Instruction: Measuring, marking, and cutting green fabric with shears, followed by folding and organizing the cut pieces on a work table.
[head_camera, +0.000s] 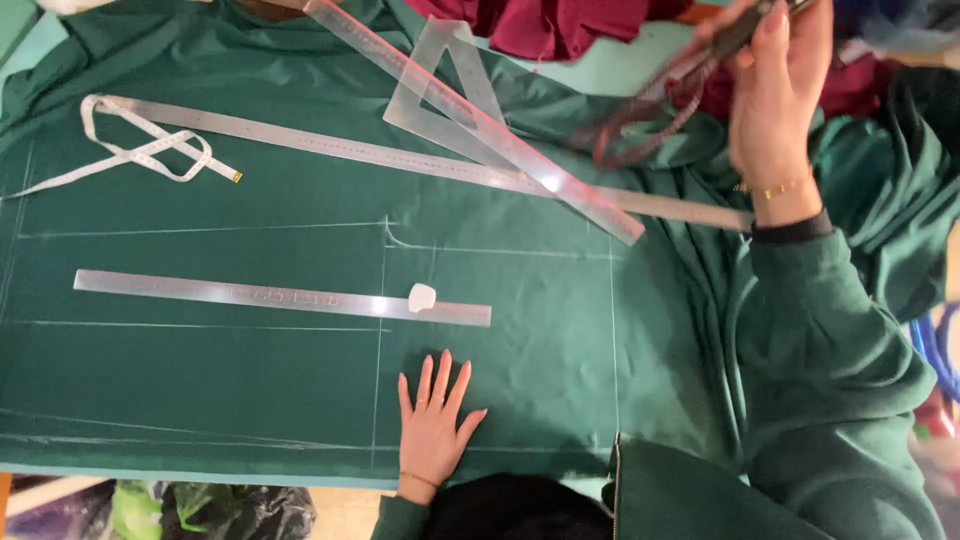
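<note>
The left hand (433, 420) lies flat, fingers spread, on the green cloth (250, 380). The right hand (775, 95), raised well apart at the far edge, grips blurred scissors (670, 95).

My bench (620, 70) shows pale turquoise at its far edge — dark bags (240, 510) sit on the floor below me.

We find no labels, signs or screens here. Only possible packaging: crumpled plastic bags (215, 505), green and black, under the table edge at the lower left of the frame.
</note>
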